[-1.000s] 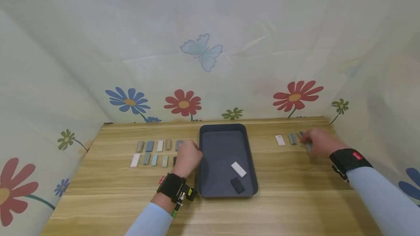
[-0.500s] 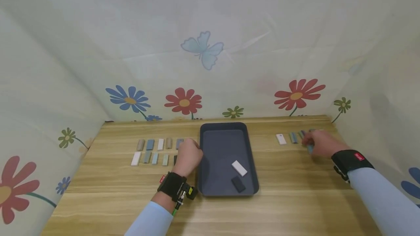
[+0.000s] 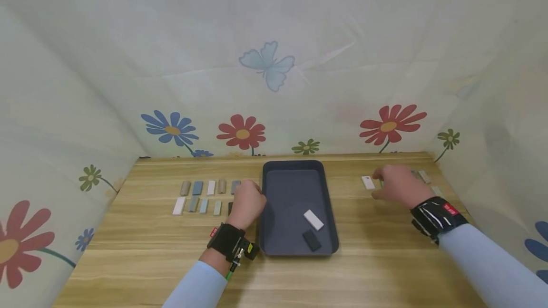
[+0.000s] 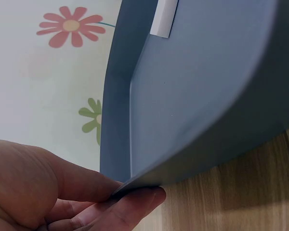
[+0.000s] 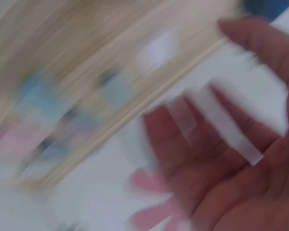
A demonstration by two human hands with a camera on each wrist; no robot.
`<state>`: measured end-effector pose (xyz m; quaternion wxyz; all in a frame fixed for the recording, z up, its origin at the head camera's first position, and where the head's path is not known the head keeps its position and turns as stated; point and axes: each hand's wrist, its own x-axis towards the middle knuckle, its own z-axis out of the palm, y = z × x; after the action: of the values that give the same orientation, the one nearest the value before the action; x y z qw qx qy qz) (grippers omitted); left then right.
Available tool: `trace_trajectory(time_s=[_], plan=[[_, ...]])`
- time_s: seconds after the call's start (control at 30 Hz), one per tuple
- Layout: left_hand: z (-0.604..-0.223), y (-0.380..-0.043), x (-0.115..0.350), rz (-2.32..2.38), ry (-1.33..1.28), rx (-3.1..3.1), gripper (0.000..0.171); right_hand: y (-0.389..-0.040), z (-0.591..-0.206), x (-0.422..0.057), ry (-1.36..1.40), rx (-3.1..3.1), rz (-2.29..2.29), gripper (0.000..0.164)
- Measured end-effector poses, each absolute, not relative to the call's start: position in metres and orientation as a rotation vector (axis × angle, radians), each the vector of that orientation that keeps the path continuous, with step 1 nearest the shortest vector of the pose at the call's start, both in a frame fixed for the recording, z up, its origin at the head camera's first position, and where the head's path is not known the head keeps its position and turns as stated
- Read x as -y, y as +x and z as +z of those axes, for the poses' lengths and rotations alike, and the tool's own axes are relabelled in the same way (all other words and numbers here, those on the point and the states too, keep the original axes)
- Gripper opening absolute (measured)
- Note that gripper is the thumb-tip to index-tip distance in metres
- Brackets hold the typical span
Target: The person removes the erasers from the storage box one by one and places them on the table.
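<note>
My left hand (image 3: pixel 246 203) pinches the left wall of a dark grey tray (image 3: pixel 293 254); in the left wrist view, thumb and fingers lie on either side of the tray's rim (image 4: pixel 149 177). Inside the tray lie a white block (image 3: pixel 314 220) and a black block (image 3: pixel 311 240). My right hand (image 3: pixel 400 185) hovers over a group of small blocks on the right, thumb apart from the fingers. A white block (image 3: pixel 367 182) lies just left of its fingertips, and a greenish block (image 3: pixel 435 190) to its right. Other blocks there are partly hidden. The right wrist view is blurred.
Two rows of small blocks lie left of the tray, among them a white block (image 3: pixel 179 206), a blue block (image 3: pixel 198 187) and a brown block (image 3: pixel 185 187). The wooden table (image 3: pixel 128 251) is backed by a flower-patterned cloth (image 3: pixel 197 70).
My right hand has moved left, towards the white block, and its thumb and fingers have parted. Blocks at the far right now show. My left hand keeps its pinch on the tray.
</note>
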<state>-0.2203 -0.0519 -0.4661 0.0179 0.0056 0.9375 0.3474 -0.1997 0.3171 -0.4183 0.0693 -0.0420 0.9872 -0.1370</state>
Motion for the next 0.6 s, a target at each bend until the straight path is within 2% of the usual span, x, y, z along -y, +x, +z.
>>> trace_trajectory(time_s=[0.17, 0.3, 0.43, 0.6], plan=[[-0.466, -0.221, 0.052, 1.088, 0.010, -2.902, 0.038, -0.191, -0.407, -0.248, -0.154, -3.033, -0.484, 0.058], [-0.466, -0.221, 0.052, 1.074, -0.002, -2.896, 0.038, -0.182, -0.412, -0.196, -0.228, -3.052, -0.475, 0.061], [-0.466, -0.221, 0.051, 1.074, 0.002, -2.918, 0.038, -0.177, -0.426, -0.159, -0.336, -3.013, -0.435, 0.053], [-0.466, -0.221, 0.053, 1.080, 0.015, -2.919, 0.038, -0.176, -0.446, -0.140, -0.376, -3.018, -0.342, 0.040]])
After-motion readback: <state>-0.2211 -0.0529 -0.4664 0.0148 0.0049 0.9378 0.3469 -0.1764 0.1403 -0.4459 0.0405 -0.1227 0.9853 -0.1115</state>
